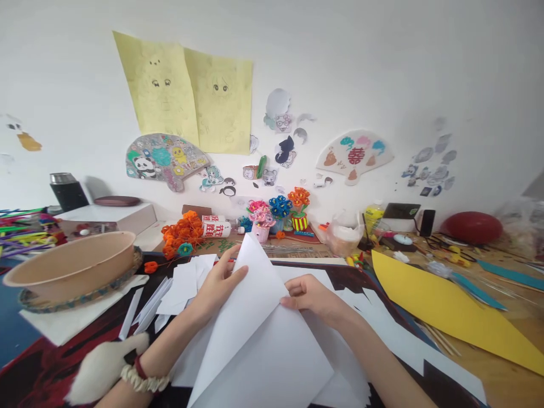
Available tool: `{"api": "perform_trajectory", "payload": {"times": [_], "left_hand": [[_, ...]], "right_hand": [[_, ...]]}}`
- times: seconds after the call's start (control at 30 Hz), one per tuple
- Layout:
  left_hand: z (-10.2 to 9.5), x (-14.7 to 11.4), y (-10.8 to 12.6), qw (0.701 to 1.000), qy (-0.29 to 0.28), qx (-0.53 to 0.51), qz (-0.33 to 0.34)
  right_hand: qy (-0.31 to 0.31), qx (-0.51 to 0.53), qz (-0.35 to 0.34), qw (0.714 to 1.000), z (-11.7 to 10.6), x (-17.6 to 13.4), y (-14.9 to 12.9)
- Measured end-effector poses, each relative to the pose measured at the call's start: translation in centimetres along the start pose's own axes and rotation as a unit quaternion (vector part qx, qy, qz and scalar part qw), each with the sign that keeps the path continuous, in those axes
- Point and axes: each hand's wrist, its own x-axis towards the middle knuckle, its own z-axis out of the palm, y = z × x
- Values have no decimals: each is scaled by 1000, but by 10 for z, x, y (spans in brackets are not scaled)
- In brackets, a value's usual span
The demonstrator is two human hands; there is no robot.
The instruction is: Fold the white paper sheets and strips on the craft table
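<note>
A sheet of white paper [263, 345] is raised in front of me, with one side folded over diagonally to a point at the top. My left hand [225, 277] grips its upper left edge, thumb on the near face and fingers partly hidden behind. At the right edge of the folded flap, my right hand [308, 297] pinches the paper between thumb and curled fingers. More white sheets [346, 385] lie beneath it on the dark red and black table cover. Cut white paper pieces [181, 292] are scattered to the left of my left hand.
A beige basin [72, 266] stands at the left. Orange craft flowers [182, 232] and small flower pots [299, 221] line the back by the wall. Yellow card [450, 311] lies at the right, near thin sticks [442, 340]. A white furry object [106, 368] sits beside my left forearm.
</note>
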Motion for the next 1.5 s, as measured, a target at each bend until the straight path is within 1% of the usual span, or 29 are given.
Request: {"api": "perform_trajectory", "payload": {"times": [0.07, 0.17, 0.27, 0.43, 0.57, 0.63, 0.73, 0.83, 0.93, 1.0, 1.07, 1.13, 1.27, 1.33, 1.5], "left_hand": [[-1, 1, -1, 1000, 0, 20, 11], [-3, 3, -3, 998, 5, 56, 18], [-2, 4, -5, 996, 9, 91, 24], [0, 3, -5, 992, 9, 121, 41], [0, 4, -10, 984, 23, 168, 49], [1, 4, -13, 984, 20, 171, 52], [4, 2, -11, 990, 10, 134, 37], [5, -2, -2, 999, 4, 38, -19], [4, -5, 6, 993, -47, -57, -88], [2, -7, 9, 988, -73, -87, -106], [1, -7, 10, 989, -60, -97, -97], [0, -7, 11, 992, -27, -94, -76], [-1, -8, 15, 995, 8, -88, -54], [-2, -8, 16, 995, 17, -89, -50], [-1, -11, 19, 996, 22, -78, -44]], "right_hand": [[3, -5, -7, 1000, 0, 0, 1], [-18, 3, -9, 1000, -1, -1, 1], [-31, 13, -5, 999, 1, -3, -2], [-46, 34, 5, 998, 5, -7, -8], [-24, 47, 19, 998, 8, -6, -8], [-19, 51, 18, 998, 9, -5, -6], [-26, 44, -12, 999, 10, -4, -5], [-38, 28, -48, 998, 11, -5, -6], [-50, 24, -80, 995, 15, -8, -10], [-47, 34, -100, 993, 19, -9, -13], [-35, 52, -104, 993, 22, -10, -16], [-16, 67, -94, 993, 24, -10, -16], [33, 63, -78, 994, 25, -11, -15], [34, 59, -71, 995, 25, -11, -14], [16, 61, -68, 996, 27, -12, -16]]}}
